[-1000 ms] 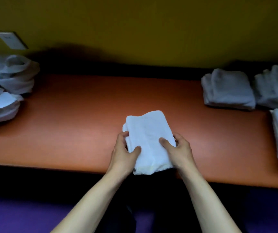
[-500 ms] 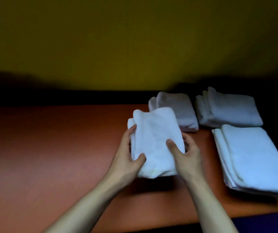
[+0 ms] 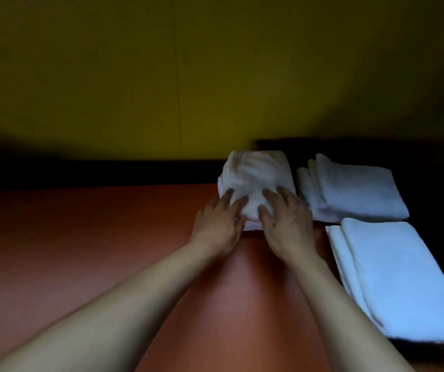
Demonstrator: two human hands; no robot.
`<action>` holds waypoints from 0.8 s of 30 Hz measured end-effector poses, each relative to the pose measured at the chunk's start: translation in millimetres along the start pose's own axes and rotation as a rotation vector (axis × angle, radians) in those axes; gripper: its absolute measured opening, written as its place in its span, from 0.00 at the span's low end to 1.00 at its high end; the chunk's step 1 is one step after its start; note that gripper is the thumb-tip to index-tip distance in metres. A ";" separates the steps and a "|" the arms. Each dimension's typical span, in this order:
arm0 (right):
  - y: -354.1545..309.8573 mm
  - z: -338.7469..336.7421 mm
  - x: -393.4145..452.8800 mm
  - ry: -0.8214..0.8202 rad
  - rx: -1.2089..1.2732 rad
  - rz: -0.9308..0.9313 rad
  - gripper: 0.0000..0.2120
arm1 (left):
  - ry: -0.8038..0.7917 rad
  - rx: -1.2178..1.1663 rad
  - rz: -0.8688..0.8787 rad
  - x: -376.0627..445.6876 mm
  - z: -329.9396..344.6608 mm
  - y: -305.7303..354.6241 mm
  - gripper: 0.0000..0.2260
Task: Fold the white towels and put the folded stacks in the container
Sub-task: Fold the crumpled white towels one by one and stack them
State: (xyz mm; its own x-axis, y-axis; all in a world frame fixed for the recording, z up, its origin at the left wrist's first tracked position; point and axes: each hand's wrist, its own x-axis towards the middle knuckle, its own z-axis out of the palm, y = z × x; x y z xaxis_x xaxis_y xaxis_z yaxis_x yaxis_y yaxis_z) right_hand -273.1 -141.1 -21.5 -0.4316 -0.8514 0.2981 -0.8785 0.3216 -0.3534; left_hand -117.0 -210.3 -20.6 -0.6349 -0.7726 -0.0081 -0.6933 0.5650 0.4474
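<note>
A folded white towel [image 3: 255, 178] lies at the back of the orange table [image 3: 81, 237], on top of another folded towel whose edge [image 3: 251, 226] shows beneath it. My left hand [image 3: 218, 224] rests flat on its near left corner with the fingers spread. My right hand [image 3: 288, 224] lies flat on its near right corner, fingers also apart. Neither hand curls around the cloth. No container is in view.
Right of the towel sits a second folded stack [image 3: 355, 191] at the back. A larger flat folded stack [image 3: 392, 277] lies nearer, along the table's right edge. A yellow wall [image 3: 188, 76] rises behind a dark strip at the table's rear.
Both hands carried the folded towel from the table's front to the right and back, and set it down on the rear stack. Their grip has loosened to flat fingers on top.
</note>
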 end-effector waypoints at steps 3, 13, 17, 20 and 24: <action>6.3 8.5 -5.8 -0.043 -0.075 -0.019 0.27 | -0.007 0.046 0.017 -1.3 5.4 -6.5 0.25; -22.3 -11.2 -25.6 -0.029 0.016 -0.009 0.24 | 0.055 0.144 0.077 -43.6 -23.4 -8.9 0.27; -56.8 -15.1 -55.6 0.032 0.097 -0.042 0.24 | 0.097 0.167 0.068 -90.5 -44.6 -20.1 0.26; -89.2 -18.0 -76.6 0.036 0.136 -0.059 0.25 | 0.139 0.167 0.045 -129.0 -62.8 -31.2 0.26; -138.1 -18.9 -105.0 0.006 0.193 -0.111 0.25 | 0.202 0.176 -0.024 -177.7 -88.7 -55.4 0.25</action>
State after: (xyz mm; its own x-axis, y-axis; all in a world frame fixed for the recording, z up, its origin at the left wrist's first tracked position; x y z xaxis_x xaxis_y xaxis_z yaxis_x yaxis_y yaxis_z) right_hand -110.3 -88.2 12.8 -0.3362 -0.8744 0.3499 -0.8655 0.1403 -0.4808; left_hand 64.5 -130.0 35.4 -0.5490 -0.8184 0.1696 -0.7670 0.5740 0.2867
